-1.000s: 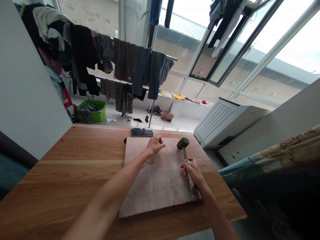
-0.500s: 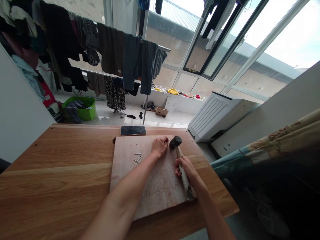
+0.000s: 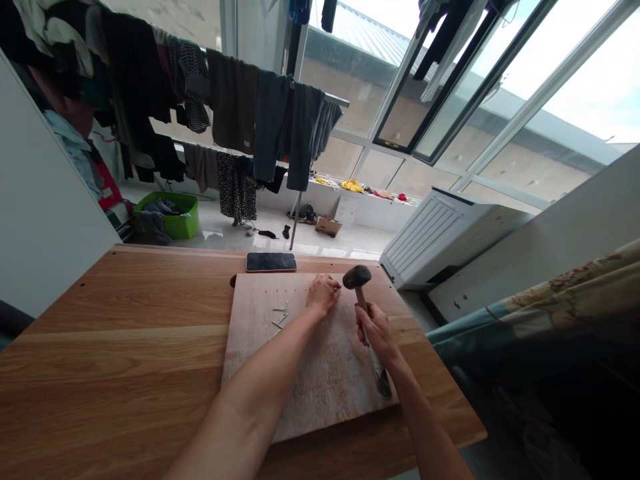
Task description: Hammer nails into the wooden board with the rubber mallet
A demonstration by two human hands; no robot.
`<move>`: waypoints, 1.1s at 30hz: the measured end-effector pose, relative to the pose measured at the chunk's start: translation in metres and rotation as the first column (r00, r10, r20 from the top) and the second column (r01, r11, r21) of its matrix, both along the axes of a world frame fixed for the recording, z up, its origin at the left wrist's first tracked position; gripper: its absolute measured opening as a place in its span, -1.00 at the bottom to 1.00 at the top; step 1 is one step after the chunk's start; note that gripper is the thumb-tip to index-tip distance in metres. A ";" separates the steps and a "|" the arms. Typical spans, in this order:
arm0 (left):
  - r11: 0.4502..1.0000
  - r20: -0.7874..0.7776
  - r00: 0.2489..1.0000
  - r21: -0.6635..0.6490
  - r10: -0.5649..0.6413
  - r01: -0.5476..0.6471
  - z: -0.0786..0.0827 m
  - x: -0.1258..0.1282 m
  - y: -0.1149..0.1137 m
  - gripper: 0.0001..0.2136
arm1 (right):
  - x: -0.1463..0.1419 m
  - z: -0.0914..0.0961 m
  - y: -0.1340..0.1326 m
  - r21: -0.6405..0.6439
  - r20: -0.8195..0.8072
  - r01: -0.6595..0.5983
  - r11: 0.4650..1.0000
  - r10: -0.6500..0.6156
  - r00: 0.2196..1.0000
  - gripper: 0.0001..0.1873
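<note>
My left hand (image 3: 324, 294) rests at the upper part of a pale wooden board (image 3: 330, 373), thumb and fingertips pinched around what appears to be a thin nail, mostly hidden by the fingers. My right hand (image 3: 375, 330) is closed round the handle of a hammer (image 3: 357, 277). Its dark head hovers just right of my left fingertips, and the worn handle slants down toward the board's right edge. Several loose nails (image 3: 280, 319) lie on the board left of my left wrist. A row of small dark dots runs along the board's upper part.
The board lies on a wooden table (image 3: 125, 373). A phone (image 3: 271, 262) sits just beyond the board's far edge. Past the table are a drying rack with clothes (image 3: 233, 100), a green basket (image 3: 183, 223) and a white ribbed cabinet-like object (image 3: 425, 230). A curtain (image 3: 550, 300) hangs at right.
The hammer head has risen slightly and turned more sideways. My left hand keeps its pinch at about the same spot on the board. The whole view has shifted slightly.
</note>
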State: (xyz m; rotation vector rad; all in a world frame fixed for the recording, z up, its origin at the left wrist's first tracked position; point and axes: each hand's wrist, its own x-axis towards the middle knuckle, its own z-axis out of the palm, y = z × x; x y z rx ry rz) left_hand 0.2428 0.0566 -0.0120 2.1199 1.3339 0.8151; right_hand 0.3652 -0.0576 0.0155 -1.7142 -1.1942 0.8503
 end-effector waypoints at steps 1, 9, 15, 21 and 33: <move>1.000 0.000 1.000 0.000 0.002 -0.002 0.000 0.000 0.000 -0.85 | -0.001 0.002 0.001 0.001 0.011 -0.006 1.000 0.006 1.000 -0.61; 1.000 -0.043 0.999 -0.027 -0.014 0.013 0.001 0.001 0.000 -0.83 | -0.006 0.003 0.002 0.017 0.039 0.005 1.000 -0.006 0.999 -0.62; 0.978 -0.163 0.968 -0.114 -0.190 0.173 0.019 -0.020 0.017 -0.68 | -0.002 -0.007 -0.007 0.018 -0.039 0.049 0.999 -0.049 0.998 -0.61; 0.892 -0.396 0.808 -0.302 -0.437 0.335 0.047 -0.064 0.032 -0.78 | 0.003 -0.021 -0.013 -0.067 -0.065 0.026 0.997 -0.031 0.997 -0.62; 0.866 -0.781 0.421 -0.291 -0.461 0.407 0.084 -0.079 -0.022 -0.67 | 0.005 -0.026 -0.011 -0.073 -0.062 0.009 0.997 -0.014 0.998 -0.63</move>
